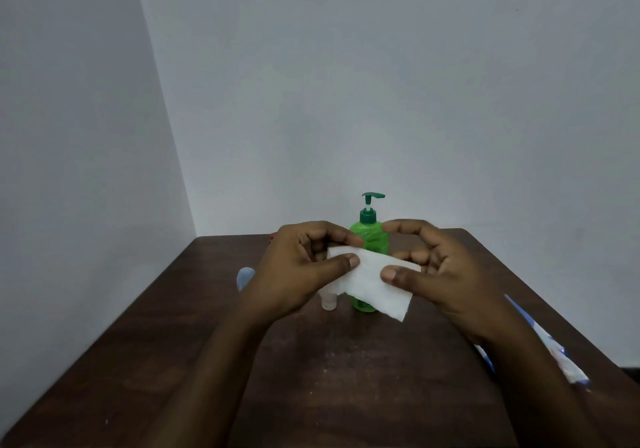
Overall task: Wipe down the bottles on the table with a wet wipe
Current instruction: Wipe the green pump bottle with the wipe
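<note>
Two hands meet above the dark wooden counter (346, 385), both holding one white wet wipe (372, 286) stretched between them. The left hand (298, 271) has its fingers curled and pinches the wipe's left end under the thumb. The right hand (443, 271) pins the other end between the thumb and the bent middle fingers, with its forefinger arched free above. The wipe's loose lower edge hangs down below the right thumb. Directly behind the gap between the hands stands a green pump bottle (371, 240), upright and partly hidden by the wipe. Just below the left hand's heel a small clear bottle (329, 303) shows only its lower part. A pale blue object (245, 276) peeks out to the left of the left wrist — too hidden to identify. Beyond the right forearm, on its outer side, lies a blue-and-white packet (554, 350).
</note>
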Motion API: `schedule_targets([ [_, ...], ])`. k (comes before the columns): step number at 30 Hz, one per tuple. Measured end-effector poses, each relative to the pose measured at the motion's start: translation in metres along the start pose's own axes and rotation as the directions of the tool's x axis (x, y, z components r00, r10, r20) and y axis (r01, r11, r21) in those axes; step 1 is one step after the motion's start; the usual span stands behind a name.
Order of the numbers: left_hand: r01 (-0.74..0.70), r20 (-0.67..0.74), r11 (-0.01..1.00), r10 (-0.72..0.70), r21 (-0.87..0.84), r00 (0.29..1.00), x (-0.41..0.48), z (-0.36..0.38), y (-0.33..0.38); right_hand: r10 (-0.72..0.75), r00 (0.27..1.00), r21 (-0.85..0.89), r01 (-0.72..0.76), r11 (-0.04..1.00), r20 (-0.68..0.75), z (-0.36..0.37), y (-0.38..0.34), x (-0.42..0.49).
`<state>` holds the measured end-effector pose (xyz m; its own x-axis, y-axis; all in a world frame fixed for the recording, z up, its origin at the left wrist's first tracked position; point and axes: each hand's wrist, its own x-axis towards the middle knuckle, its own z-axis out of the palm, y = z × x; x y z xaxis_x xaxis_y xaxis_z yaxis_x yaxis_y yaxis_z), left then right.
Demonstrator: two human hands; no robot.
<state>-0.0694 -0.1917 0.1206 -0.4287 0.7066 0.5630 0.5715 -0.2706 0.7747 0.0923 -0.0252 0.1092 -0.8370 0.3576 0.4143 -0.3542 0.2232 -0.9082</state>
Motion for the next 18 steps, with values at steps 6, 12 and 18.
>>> schedule_targets([
  [6, 0.052, 0.025, 0.993, -0.050, -0.106, 0.998, 0.005, -0.001, -0.001, -0.025, 0.993, -0.140, 0.008, 0.990, -0.118, 0.001, 0.015, 0.006],
  [12, 0.082, 0.038, 0.989, -0.078, -0.124, 0.996, 0.004, 0.006, -0.009, 0.071, 0.991, -0.038, -0.075, 0.996, -0.111, 0.005, 0.022, 0.001],
  [18, 0.104, 0.052, 0.991, -0.100, -0.081, 0.994, 0.000, 0.012, -0.021, 0.041, 0.980, -0.110, -0.063, 0.992, -0.196, 0.011, 0.037, -0.002],
])
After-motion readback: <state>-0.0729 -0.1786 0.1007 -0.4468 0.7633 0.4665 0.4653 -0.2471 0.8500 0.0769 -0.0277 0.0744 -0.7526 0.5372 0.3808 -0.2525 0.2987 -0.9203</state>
